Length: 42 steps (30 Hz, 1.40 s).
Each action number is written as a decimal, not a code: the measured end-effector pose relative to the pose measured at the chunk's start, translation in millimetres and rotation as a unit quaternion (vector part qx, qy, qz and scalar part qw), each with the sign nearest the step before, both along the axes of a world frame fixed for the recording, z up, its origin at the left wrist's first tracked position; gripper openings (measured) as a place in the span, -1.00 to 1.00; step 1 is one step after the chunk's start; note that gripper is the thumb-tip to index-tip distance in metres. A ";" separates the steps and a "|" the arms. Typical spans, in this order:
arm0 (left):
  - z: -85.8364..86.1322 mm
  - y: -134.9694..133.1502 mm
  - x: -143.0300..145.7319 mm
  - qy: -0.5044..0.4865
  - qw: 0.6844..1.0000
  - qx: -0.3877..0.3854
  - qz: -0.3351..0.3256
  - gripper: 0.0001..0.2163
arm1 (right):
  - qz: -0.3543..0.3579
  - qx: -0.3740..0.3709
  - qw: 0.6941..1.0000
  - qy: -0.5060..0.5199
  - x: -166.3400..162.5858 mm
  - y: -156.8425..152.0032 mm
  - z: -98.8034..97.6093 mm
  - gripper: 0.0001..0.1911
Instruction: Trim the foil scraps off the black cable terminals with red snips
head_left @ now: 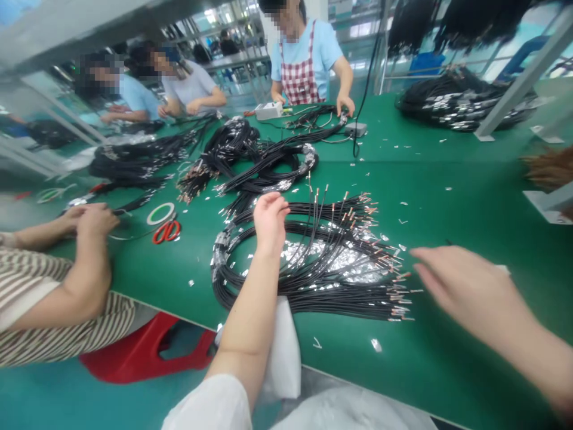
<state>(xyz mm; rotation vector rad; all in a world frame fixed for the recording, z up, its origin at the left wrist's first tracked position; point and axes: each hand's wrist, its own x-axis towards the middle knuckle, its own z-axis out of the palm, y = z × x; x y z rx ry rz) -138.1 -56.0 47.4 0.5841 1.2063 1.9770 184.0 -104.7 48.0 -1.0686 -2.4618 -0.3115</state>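
Note:
My left hand (270, 222) is stretched over a coiled bundle of black cables (313, 269) on the green table (447, 197). Its fingers are curled together above the coil; whether they pinch a cable is hidden. The cables end in copper-coloured tips (394, 286) fanned out to the right. My right hand (452, 280) hovers to the right of those tips, blurred, with fingers extended and nothing in them. Silvery label scraps lie inside the coil.
More black cable bundles (264, 161) lie further back. Red-handled scissors (166, 231) and a tape roll (161, 213) rest at the left, near a striped-sleeved person's hands (89, 218). Other people work at the far side. A red stool (143, 352) stands below.

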 end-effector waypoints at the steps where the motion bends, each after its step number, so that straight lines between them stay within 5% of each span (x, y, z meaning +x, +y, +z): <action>1: -3.1 0.7 -8.5 -0.008 1.000 -0.007 0.021 -0.81 | 0.106 0.011 0.994 0.035 -27.1 -11.7 10.6 -0.77; 4: -12.5 1.2 -25.9 -0.033 0.998 -0.025 0.051 -0.82 | 0.264 0.016 0.964 0.016 -96.5 -31.2 23.4 -0.77; 7: -18.2 1.3 -33.2 -0.050 0.997 -0.025 0.059 -0.83 | 0.208 0.052 0.971 -0.104 -138.7 -22.1 14.4 -0.75; 10: -19.8 1.8 -35.2 -0.063 0.996 -0.031 0.062 -0.84 | 0.174 -0.018 0.964 -0.201 -163.3 -1.0 6.0 -0.63; 13: -18.6 1.3 -34.2 -0.054 0.996 -0.022 0.072 -0.87 | 0.276 -0.123 0.919 -0.252 -187.9 18.6 7.0 -0.52; 15: -16.5 -0.2 -31.8 -0.021 0.995 0.003 0.098 -0.89 | 0.306 -0.143 0.909 -0.243 -209.3 34.0 8.7 -0.64; 17: -13.9 -2.4 -28.8 0.025 0.992 0.034 0.116 -0.91 | 0.250 -0.143 0.935 -0.205 -233.7 54.3 7.7 -0.77; 19: -12.3 -4.3 -26.2 0.054 0.988 0.044 0.140 -0.92 | 0.157 -0.192 0.956 -0.157 -258.2 78.2 3.3 -0.67; 23: -15.2 -4.1 -25.1 0.075 0.987 0.040 0.139 -0.95 | 0.087 -0.222 0.958 -0.161 -294.6 121.6 -12.8 -0.68; 28: -22.3 -0.4 -28.2 0.073 0.988 0.035 0.134 -0.95 | 0.033 -0.258 0.948 -0.184 -309.6 146.8 -30.0 -0.65; 33: -21.0 -1.8 -27.8 0.098 0.984 0.030 0.148 -0.94 | -0.007 -0.278 0.941 -0.192 -310.0 150.2 -25.7 -0.65; 38: -12.0 -10.3 -29.7 0.113 0.981 0.031 0.156 -0.93 | -0.014 -0.349 0.918 -0.189 -298.8 154.1 -0.6 -0.65; 42: 1.0 -23.9 -33.6 0.179 0.953 0.055 0.237 -0.93 | -0.017 -0.353 0.927 -0.122 -265.9 167.9 46.0 -0.75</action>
